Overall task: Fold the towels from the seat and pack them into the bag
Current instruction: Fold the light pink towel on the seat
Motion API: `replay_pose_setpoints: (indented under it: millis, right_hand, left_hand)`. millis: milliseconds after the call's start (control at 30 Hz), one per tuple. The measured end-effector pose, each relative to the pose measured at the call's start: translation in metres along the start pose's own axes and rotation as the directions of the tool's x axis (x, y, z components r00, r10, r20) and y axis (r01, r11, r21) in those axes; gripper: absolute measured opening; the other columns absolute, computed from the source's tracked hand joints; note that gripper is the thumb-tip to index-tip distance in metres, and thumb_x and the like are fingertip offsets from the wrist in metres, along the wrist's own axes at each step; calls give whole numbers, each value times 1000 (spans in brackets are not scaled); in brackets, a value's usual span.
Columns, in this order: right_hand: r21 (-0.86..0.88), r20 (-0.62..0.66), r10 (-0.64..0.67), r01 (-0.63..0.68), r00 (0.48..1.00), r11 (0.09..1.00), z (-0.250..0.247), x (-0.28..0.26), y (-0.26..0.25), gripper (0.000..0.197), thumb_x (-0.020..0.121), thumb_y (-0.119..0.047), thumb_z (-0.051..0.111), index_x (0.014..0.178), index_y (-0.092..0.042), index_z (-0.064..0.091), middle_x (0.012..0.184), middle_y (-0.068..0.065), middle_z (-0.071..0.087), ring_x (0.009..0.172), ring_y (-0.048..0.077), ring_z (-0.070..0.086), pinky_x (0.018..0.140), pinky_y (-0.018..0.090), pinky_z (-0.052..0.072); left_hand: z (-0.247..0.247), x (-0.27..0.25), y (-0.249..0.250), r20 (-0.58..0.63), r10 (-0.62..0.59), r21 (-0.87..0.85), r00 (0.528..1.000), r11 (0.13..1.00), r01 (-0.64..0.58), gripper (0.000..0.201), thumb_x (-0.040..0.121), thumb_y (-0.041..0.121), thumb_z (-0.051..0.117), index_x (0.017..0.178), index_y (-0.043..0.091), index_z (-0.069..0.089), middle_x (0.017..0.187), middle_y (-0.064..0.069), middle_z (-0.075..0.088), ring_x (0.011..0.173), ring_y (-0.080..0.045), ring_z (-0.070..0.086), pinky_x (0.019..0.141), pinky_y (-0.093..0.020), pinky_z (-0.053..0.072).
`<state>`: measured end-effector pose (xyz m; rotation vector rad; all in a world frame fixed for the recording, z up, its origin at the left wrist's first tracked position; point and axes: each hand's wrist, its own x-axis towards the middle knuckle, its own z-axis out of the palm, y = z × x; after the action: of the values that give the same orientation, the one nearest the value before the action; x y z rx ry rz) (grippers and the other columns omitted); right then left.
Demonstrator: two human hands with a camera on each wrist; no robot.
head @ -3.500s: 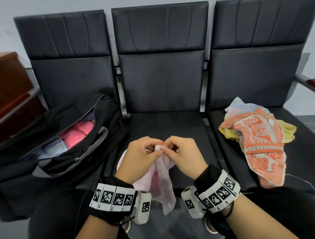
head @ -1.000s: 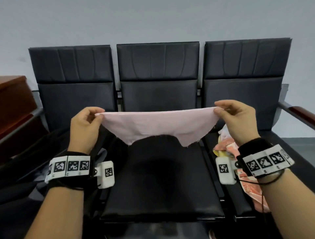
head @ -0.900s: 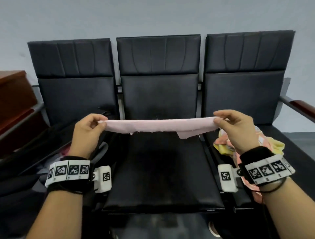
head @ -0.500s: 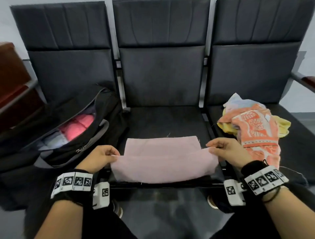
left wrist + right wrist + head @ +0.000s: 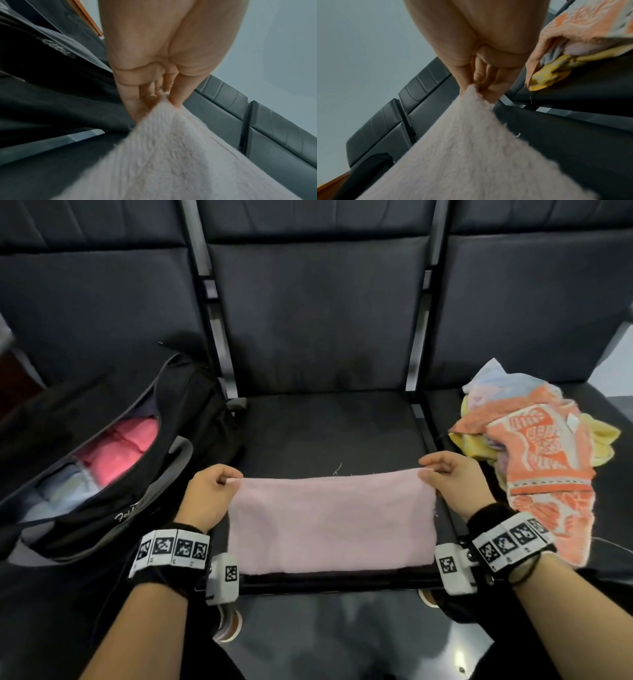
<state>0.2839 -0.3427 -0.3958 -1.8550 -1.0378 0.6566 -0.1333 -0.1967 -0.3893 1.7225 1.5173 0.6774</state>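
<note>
A pale pink towel (image 5: pixel 330 522) lies folded in half on the front of the middle seat (image 5: pixel 329 426). My left hand (image 5: pixel 228 478) pinches its far left corner (image 5: pixel 161 106) and my right hand (image 5: pixel 427 470) pinches its far right corner (image 5: pixel 476 92). Thumb and fingers close on the cloth in both wrist views. An open black bag (image 5: pixel 102 460) rests on the left seat with folded pink and pale blue towels (image 5: pixel 120 450) inside. A pile of unfolded towels (image 5: pixel 541 453), orange patterned on top, covers the right seat.
Three dark seats stand in a row with high backrests (image 5: pixel 318 313). Metal bars (image 5: pixel 219 347) separate the seats. A shoe (image 5: pixel 227 623) shows on the glossy dark floor below the seat's front edge. A pale wall shows at the far right.
The towel was held stretched in the air, then lowered onto the middle seat. Its near half has been folded over to the far edge, both hands still pinching the corners.
</note>
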Motion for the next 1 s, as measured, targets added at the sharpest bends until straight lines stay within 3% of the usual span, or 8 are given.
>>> replay_pose_setpoints:
  millis: [167, 300, 367, 467, 567, 667, 833, 1000]
  right_hand:
    - [-141, 2, -5, 5, 1000, 990, 15, 31, 2, 18, 81, -11, 76, 89, -26, 70, 79, -4, 70, 73, 13, 66, 73, 28, 51]
    - [-370, 63, 156, -122, 986, 921, 27, 30, 19, 34, 85, -21, 74, 118, -15, 64, 89, 3, 68, 82, 19, 60, 81, 29, 47]
    - [-437, 74, 214, -161, 974, 885, 26, 20, 32, 45, 86, -27, 73, 126, -12, 60, 86, -2, 65, 86, 19, 57, 81, 26, 41]
    - [-453, 71, 265, -205, 962, 867, 30, 0, 45, 33, 84, -33, 72, 112, -16, 65, 77, -11, 59, 83, 19, 56, 77, 28, 41]
    - [-447, 79, 301, -236, 950, 863, 38, -13, 44, 18, 81, -29, 72, 79, -15, 61, 67, -6, 57, 71, 21, 58, 61, 29, 40]
    - [-376, 119, 301, -238, 946, 896, 38, -17, 41, 37, 79, -19, 71, 56, -15, 42, 54, -2, 42, 54, 19, 43, 50, 30, 28]
    - [-69, 23, 372, -369, 928, 927, 1, -15, 33, 25, 83, -11, 68, 64, -7, 53, 64, 7, 49, 62, 22, 47, 57, 30, 33]
    - [-19, 114, 403, -403, 908, 915, -20, -19, 9, 4, 86, -10, 68, 86, -6, 69, 57, 3, 54, 42, 16, 44, 42, 23, 31]
  left_hand:
    - [14, 28, -6, 1, -67, 67, 998, 996, 66, 18, 85, 11, 65, 81, 27, 71, 79, 9, 72, 77, -8, 67, 66, -23, 47]
    - [33, 26, -18, 24, -182, 139, 983, 974, 177, 34, 87, 5, 64, 119, 14, 65, 101, -3, 65, 94, -26, 64, 89, -36, 51]
    - [36, 16, -27, 35, -205, 170, 978, 966, 197, 34, 84, 6, 66, 117, 15, 62, 103, -6, 64, 94, -27, 63, 89, -38, 51]
    - [37, -4, -36, 60, -205, 235, 977, 954, 186, 20, 84, 7, 67, 100, 19, 62, 89, -4, 60, 82, -20, 58, 75, -30, 43]
    - [39, -19, -38, 61, -184, 260, 981, 952, 163, 14, 83, 4, 65, 83, 18, 66, 76, -6, 59, 72, -24, 57, 62, -28, 41]
    - [40, -26, -40, 60, -201, 279, 978, 944, 177, 15, 86, 6, 64, 89, 18, 71, 95, -10, 60, 83, -23, 59, 74, -28, 42]
    - [53, -33, -31, 203, -157, 254, 967, 962, 103, 23, 88, 4, 61, 99, 16, 77, 113, -9, 63, 105, -24, 62, 96, -30, 46]
    - [66, -38, -17, 248, -119, 226, 961, 972, 62, 24, 88, 6, 61, 98, 20, 78, 115, -6, 64, 107, -20, 63, 102, -32, 46]
